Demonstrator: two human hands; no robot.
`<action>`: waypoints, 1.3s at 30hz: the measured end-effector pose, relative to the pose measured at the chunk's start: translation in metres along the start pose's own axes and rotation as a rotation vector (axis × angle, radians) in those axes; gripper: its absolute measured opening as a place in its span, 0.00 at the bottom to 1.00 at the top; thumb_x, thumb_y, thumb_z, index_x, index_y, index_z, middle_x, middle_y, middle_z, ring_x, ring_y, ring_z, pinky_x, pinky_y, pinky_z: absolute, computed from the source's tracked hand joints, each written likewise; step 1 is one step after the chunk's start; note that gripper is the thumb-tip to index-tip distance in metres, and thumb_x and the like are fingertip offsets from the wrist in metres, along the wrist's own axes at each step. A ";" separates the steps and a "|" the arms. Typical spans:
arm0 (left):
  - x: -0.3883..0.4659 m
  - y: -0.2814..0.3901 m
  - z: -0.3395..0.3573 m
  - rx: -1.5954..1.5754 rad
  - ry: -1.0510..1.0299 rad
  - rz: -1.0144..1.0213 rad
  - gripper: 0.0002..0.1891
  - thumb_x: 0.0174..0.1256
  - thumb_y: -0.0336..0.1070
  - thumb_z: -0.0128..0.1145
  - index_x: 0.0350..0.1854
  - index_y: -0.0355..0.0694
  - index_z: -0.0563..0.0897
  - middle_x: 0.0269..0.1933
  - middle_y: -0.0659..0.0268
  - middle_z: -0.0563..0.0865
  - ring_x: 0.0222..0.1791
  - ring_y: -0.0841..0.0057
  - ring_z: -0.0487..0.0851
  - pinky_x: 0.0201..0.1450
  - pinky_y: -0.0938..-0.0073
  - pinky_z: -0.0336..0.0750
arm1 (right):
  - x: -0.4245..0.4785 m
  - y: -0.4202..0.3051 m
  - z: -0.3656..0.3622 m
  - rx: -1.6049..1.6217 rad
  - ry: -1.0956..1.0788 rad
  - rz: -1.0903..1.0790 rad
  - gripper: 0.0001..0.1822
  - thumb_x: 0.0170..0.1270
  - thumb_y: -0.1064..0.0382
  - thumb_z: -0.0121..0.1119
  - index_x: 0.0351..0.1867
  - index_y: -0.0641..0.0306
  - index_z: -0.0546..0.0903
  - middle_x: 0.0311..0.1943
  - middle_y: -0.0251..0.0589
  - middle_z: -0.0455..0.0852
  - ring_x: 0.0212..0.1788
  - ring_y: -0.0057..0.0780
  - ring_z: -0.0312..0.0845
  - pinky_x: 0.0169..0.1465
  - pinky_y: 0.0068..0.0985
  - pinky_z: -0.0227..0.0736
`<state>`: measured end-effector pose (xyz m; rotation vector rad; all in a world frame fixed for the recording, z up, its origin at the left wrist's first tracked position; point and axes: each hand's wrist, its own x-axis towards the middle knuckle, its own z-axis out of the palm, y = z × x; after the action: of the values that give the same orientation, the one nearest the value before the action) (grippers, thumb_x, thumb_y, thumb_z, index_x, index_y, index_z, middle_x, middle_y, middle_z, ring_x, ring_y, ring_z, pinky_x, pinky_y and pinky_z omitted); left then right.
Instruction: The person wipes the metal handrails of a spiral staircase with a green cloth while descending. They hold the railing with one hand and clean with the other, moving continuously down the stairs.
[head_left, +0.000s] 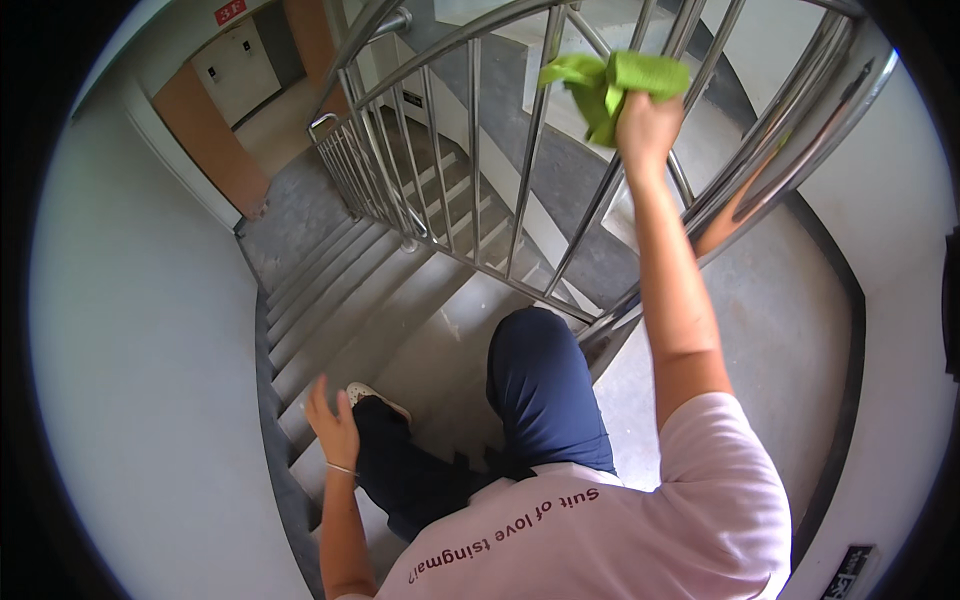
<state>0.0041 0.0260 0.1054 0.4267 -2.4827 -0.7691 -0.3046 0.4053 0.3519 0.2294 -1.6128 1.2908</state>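
Observation:
My right hand is closed around a green cloth, raised at the end of my outstretched arm. Part of the cloth hangs loose to the left and is blurred. Behind it run the upright bars of a stainless-steel stair railing; whether the cloth touches a bar I cannot tell. Low on the left, my left hand holds nothing, fingers spread and slightly blurred, beside my left leg. A thin bracelet circles that wrist.
Concrete stairs descend to a landing with a brown-framed doorway. A red floor sign hangs above it. White wall bounds the left. Thick polished steel posts rise close on my right. My left shoe rests on a step.

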 end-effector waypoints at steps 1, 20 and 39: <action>-0.014 -0.018 0.014 0.139 -0.069 0.018 0.21 0.64 0.39 0.54 0.57 0.37 0.72 0.55 0.51 0.74 0.56 0.55 0.71 0.60 0.60 0.63 | -0.020 0.022 -0.002 -0.038 0.012 0.015 0.08 0.58 0.70 0.50 0.36 0.70 0.79 0.33 0.45 0.84 0.38 0.33 0.79 0.44 0.29 0.71; -0.051 -0.041 0.050 0.459 -0.180 -0.151 0.10 0.54 0.44 0.58 0.29 0.43 0.83 0.33 0.65 0.84 0.41 0.65 0.79 0.52 0.63 0.66 | -0.360 0.225 -0.077 -0.670 -0.564 0.553 0.15 0.59 0.68 0.47 0.46 0.66 0.77 0.46 0.58 0.78 0.52 0.54 0.71 0.57 0.40 0.64; -0.045 -0.099 0.043 0.358 -0.223 -0.307 0.10 0.56 0.38 0.53 0.31 0.35 0.81 0.36 0.53 0.81 0.39 0.54 0.78 0.45 0.59 0.73 | 0.005 0.024 0.105 0.020 -0.175 0.137 0.13 0.54 0.67 0.54 0.41 0.66 0.79 0.38 0.49 0.83 0.44 0.44 0.80 0.48 0.33 0.71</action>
<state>0.0319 -0.0147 -0.0011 0.9115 -2.8120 -0.5026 -0.3831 0.3321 0.3497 0.2532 -1.7897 1.4244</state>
